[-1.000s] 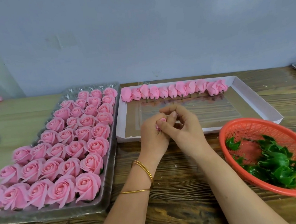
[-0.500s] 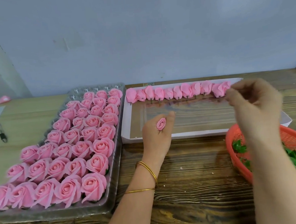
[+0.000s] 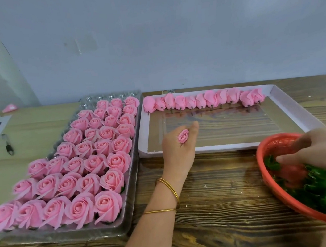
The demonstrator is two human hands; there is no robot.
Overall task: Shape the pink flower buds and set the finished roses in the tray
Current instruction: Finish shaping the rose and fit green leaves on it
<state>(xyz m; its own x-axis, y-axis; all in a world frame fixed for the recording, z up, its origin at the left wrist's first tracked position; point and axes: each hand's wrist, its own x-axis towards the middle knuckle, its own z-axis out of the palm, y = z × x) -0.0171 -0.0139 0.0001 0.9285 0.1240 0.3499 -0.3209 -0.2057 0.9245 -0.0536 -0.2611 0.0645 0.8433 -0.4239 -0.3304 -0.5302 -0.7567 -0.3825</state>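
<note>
On the wooden table (image 3: 217, 217), at the near right, the right hand (image 3: 318, 148) dips into an orange basket (image 3: 275, 144) of green leaves (image 3: 319, 188). It is blurred, so I cannot tell if it grasps anything. At the near left, a clear tray (image 3: 69, 235) is packed with finished roses (image 3: 73, 171). Further in, the left hand (image 3: 178, 149) pinches a small pink bud (image 3: 183, 135) upright over the front edge of a white box (image 3: 220, 148). A row of unshaped buds (image 3: 201, 100) lines the box's far side.
</note>
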